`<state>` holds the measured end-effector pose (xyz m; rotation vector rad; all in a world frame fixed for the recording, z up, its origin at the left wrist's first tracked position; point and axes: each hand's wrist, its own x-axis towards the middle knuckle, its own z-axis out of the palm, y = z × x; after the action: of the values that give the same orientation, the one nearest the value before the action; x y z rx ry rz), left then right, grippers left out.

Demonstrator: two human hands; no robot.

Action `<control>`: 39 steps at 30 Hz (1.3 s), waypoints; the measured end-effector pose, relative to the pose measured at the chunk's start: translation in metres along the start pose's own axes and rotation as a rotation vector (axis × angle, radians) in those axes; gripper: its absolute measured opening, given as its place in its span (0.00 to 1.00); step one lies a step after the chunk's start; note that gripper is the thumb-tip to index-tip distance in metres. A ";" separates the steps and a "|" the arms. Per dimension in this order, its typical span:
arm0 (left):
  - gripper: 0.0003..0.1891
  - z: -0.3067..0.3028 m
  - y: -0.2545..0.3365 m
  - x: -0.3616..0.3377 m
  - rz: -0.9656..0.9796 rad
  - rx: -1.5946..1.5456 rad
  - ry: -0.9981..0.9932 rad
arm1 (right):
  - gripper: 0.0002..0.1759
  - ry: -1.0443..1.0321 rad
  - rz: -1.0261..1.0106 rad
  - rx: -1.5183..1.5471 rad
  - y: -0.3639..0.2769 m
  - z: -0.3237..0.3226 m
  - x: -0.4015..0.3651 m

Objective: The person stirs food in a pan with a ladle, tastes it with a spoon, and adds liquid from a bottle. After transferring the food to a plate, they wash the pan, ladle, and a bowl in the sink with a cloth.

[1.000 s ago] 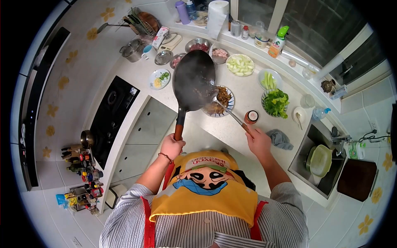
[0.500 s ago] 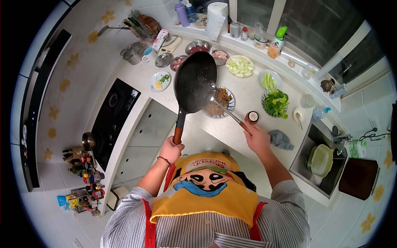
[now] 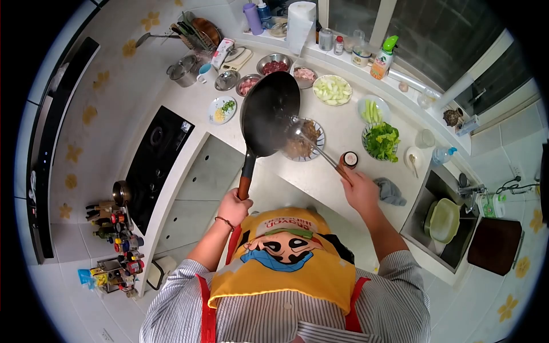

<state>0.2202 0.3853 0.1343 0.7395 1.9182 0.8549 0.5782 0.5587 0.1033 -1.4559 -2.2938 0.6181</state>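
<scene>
My left hand (image 3: 233, 208) is closed round the wooden handle of a black wok (image 3: 269, 111), which is tilted over the counter. Its right edge overlaps a patterned plate (image 3: 321, 150) that bears brown cooked food (image 3: 309, 134). In my right hand (image 3: 360, 187) is the handle of a metal ladle (image 3: 296, 128), whose bowl is at the wok's right edge, over the food. A jar with a pale lid (image 3: 349, 159) stands just beside my right hand. Steam blurs part of the wok and food.
Behind the wok are bowls of raw meat (image 3: 275, 67). Plates of cut pale vegetable (image 3: 332, 90) and leafy greens (image 3: 382, 142) stand at right, near a grey cloth (image 3: 390, 191) and the sink (image 3: 412, 226). The stove (image 3: 157, 166) is at left.
The ladle's bowl has shifted slightly up at the wok's edge, and my right hand has moved a little right and down. The wok has hardly moved.
</scene>
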 end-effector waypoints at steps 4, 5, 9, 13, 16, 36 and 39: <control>0.09 0.002 0.010 -0.002 -0.007 -0.017 -0.007 | 0.22 0.078 -0.083 0.210 -0.016 0.019 0.011; 0.09 0.002 0.015 -0.003 -0.011 0.013 0.014 | 0.21 0.050 -0.097 0.245 -0.019 0.022 0.009; 0.09 0.000 0.011 0.005 0.016 0.057 0.042 | 0.20 0.049 -0.091 0.102 -0.001 0.008 -0.015; 0.09 0.005 0.007 0.011 0.026 -0.019 0.050 | 0.20 0.048 -0.010 0.070 -0.005 0.001 -0.022; 0.09 0.008 0.016 0.009 0.030 0.013 0.052 | 0.20 0.155 -0.148 0.128 -0.012 0.012 -0.012; 0.10 0.002 0.020 -0.009 0.026 0.023 0.060 | 0.21 0.089 -0.036 0.052 0.009 0.016 -0.010; 0.10 0.003 0.010 -0.004 0.030 -0.053 0.053 | 0.21 0.111 -0.062 0.073 0.001 0.024 0.001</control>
<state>0.2261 0.3890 0.1432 0.7218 1.9280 0.9488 0.5662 0.5559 0.0823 -1.3455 -2.1992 0.5826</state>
